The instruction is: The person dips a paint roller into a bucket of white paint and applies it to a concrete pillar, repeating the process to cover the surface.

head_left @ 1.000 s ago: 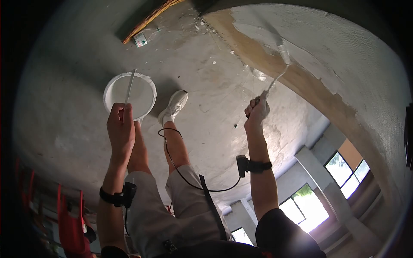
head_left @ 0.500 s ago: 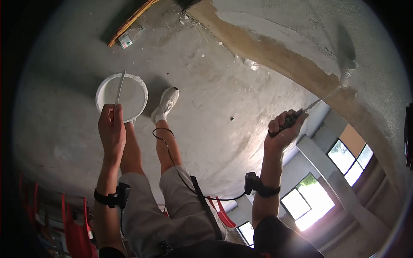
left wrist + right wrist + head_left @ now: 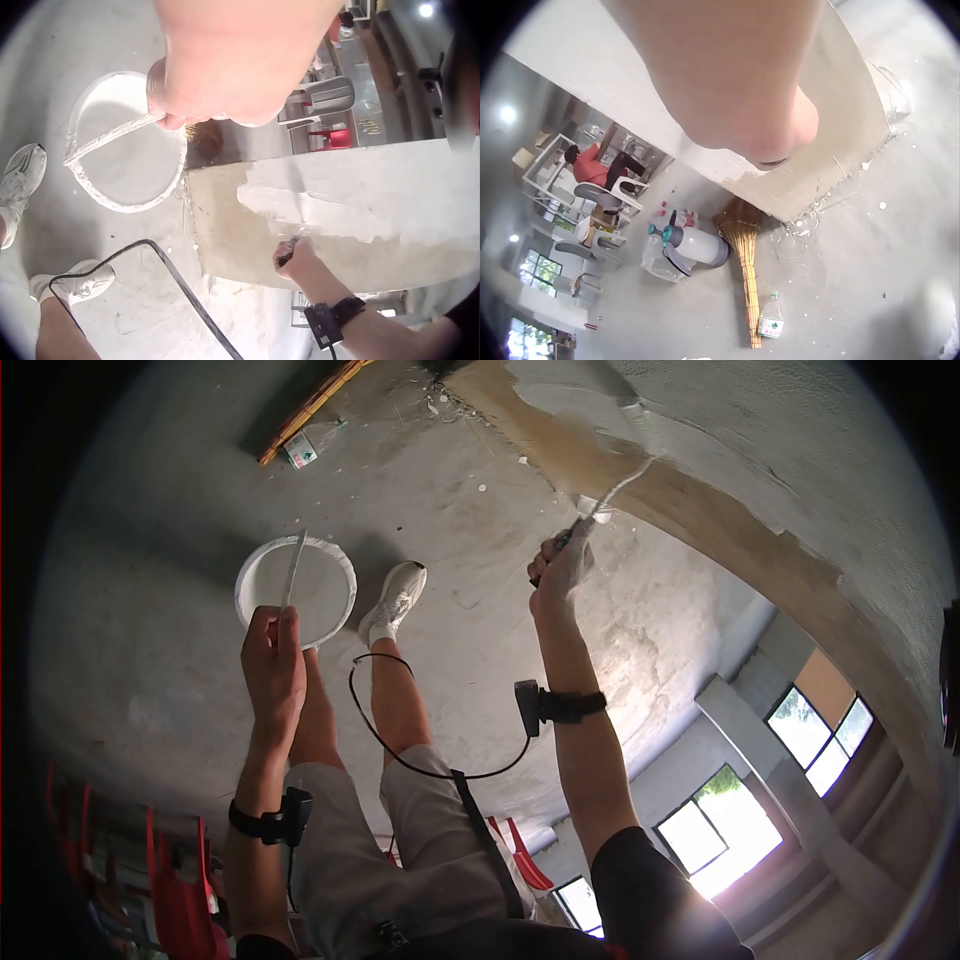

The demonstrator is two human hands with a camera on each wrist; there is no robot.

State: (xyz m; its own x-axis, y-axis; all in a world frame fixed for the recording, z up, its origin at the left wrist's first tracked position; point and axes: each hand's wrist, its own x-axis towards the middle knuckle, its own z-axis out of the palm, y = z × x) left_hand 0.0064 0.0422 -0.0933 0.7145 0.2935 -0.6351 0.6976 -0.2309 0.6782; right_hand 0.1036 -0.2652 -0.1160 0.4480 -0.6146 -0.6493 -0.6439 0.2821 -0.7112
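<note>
My left hand [image 3: 275, 670] pinches a thin white-smeared strip [image 3: 294, 568], seen edge-on, between thumb and fingers. In the head view the strip crosses over a round white bucket [image 3: 353, 575] with a crusted rim; pale material shows inside. My right hand [image 3: 563, 568] grips the dark handle of a trowel [image 3: 622, 486]. Its narrow white blade slants up to the wall [image 3: 780, 475], the tip right at the border between grey-white wet coating and a bare brown band [image 3: 715, 510]. In the right wrist view the forearm hides the trowel.
A straw broom [image 3: 748, 285], a clear bottle [image 3: 772, 319] and a pump sprayer [image 3: 694, 247] are on the floor by the wall corner. Crumbs line the wall's foot. A black cable [image 3: 440, 773] loops between my wrists. A seated person [image 3: 592, 165] and chairs are farther off.
My right hand swung right and down along the wall with the trowel, then back left and up, ending left of its first position. The left hand stays over the bucket.
</note>
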